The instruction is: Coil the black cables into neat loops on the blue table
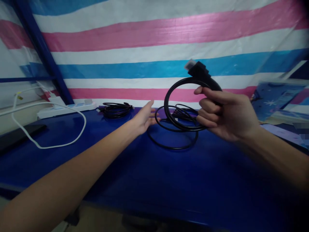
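My right hand (228,114) is closed around a coiled black cable (166,103), held up above the blue table. The cable's thick plug (199,70) with a pale tip sticks up past my fingers, blurred. One loose loop of the cable hangs lower and to the left, near the tabletop. My left hand (144,120) is stretched forward with the thumb up and fingers apart, holding nothing. Its fingertips are beside the loose loop; whether they touch it I cannot tell.
Two more black cable coils lie at the back of the table (135,167), one on the left (116,111) and one partly hidden (184,112) behind the held cable. A white power strip (69,109), a white cord (83,124) and a dark flat object (21,137) are at left.
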